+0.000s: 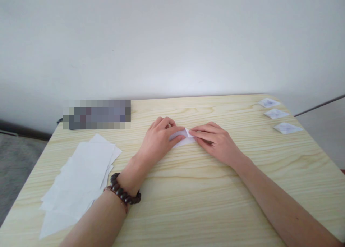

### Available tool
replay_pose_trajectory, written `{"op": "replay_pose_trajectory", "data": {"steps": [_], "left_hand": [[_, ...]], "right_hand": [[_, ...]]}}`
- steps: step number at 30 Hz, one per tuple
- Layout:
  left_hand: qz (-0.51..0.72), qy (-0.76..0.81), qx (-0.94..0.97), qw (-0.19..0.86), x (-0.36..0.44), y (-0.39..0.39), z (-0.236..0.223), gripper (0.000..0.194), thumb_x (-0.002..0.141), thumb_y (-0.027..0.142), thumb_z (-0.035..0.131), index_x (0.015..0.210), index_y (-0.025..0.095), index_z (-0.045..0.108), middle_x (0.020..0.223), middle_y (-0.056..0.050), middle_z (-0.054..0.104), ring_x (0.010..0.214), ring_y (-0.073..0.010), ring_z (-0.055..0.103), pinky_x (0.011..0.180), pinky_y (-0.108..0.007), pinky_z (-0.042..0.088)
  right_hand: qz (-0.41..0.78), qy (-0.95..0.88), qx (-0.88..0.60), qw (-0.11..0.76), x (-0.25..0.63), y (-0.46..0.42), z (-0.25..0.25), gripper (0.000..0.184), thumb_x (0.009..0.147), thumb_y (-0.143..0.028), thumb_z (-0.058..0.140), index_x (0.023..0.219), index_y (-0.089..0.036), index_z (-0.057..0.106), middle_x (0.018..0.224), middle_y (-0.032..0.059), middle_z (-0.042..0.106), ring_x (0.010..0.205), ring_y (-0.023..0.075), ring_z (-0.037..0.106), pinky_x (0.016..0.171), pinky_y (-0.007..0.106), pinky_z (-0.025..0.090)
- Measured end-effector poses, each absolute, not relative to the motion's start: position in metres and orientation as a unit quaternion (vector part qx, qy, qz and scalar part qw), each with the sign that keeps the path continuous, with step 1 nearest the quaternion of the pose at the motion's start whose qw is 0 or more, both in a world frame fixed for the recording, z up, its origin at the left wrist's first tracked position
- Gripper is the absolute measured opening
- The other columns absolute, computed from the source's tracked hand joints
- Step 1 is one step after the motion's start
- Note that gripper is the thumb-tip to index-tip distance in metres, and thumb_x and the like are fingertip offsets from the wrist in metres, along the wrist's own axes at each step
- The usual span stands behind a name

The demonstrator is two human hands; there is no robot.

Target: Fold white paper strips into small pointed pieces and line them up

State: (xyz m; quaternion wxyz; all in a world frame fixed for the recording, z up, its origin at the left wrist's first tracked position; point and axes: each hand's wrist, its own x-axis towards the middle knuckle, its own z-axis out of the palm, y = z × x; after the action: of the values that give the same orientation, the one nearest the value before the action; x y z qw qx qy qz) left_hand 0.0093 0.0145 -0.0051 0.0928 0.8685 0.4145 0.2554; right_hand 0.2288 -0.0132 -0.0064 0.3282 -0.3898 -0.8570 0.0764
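Observation:
Between my two hands, at the middle of the table, lies a partly folded sheet of white paper (183,142). My left hand (161,135) grips its left part, thumb at the near side and fingers over the far side. At the right end, my right hand (212,141) pinches a small folded flap with the fingertips. Parts of the paper are hidden beneath the fingers. Dark beads circle my left wrist.
Loose white sheets (83,175) overlap in a pile at the left of the wooden table (205,204). Three folded paper boats (276,113) stand in a row near the right edge. A blurred-out object (99,114) lies at the back left, before the white wall (172,42).

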Motion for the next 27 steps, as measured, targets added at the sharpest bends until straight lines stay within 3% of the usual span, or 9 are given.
{"op": "replay_pose_trajectory", "data": {"steps": [8, 13, 21, 27], "left_hand": [[0.258, 0.407, 0.871, 0.093, 0.009, 0.015, -0.005, 0.023, 0.092, 0.032, 0.056, 0.106, 0.022, 0.072, 0.094, -0.007, 0.061, 0.087, -0.0198, 0.053, 0.081, -0.035, 0.049], [0.273, 0.396, 0.871, 0.098, 0.008, 0.016, -0.005, 0.026, 0.091, 0.028, 0.058, 0.113, 0.022, 0.069, 0.094, -0.007, 0.062, 0.087, -0.0198, 0.054, 0.081, -0.036, 0.049], [0.274, 0.386, 0.874, 0.111, 0.007, 0.018, -0.006, 0.027, 0.09, 0.028, 0.06, 0.115, 0.022, 0.067, 0.099, -0.006, 0.065, 0.09, -0.0199, 0.056, 0.083, -0.036, 0.05], [0.263, 0.379, 0.877, 0.132, 0.008, 0.018, -0.006, 0.022, 0.086, 0.033, 0.064, 0.102, 0.02, 0.072, 0.098, -0.006, 0.066, 0.091, -0.0208, 0.056, 0.084, -0.036, 0.048]], "right_hand": [[0.113, -0.872, -0.386, 0.279, 0.233, -0.014, -0.004, 0.029, 0.094, -0.017, 0.05, 0.118, -0.021, 0.065, 0.112, 0.0067, 0.067, 0.099, 0.0192, 0.057, 0.09, 0.038, 0.049], [0.107, -0.874, -0.381, 0.283, 0.235, -0.012, -0.006, 0.027, 0.095, -0.017, 0.05, 0.115, -0.023, 0.067, 0.114, 0.005, 0.069, 0.099, 0.0186, 0.058, 0.089, 0.038, 0.05], [0.077, -0.813, -0.458, 0.351, 0.229, -0.014, -0.009, 0.021, 0.092, -0.018, 0.053, 0.105, -0.017, 0.069, 0.097, 0.0083, 0.069, 0.089, 0.0181, 0.064, 0.082, 0.033, 0.054], [0.089, -0.782, -0.513, 0.343, 0.225, -0.014, -0.012, 0.016, 0.088, -0.02, 0.058, 0.099, -0.018, 0.069, 0.082, 0.0054, 0.066, 0.076, 0.0179, 0.063, 0.072, 0.032, 0.056]]}}
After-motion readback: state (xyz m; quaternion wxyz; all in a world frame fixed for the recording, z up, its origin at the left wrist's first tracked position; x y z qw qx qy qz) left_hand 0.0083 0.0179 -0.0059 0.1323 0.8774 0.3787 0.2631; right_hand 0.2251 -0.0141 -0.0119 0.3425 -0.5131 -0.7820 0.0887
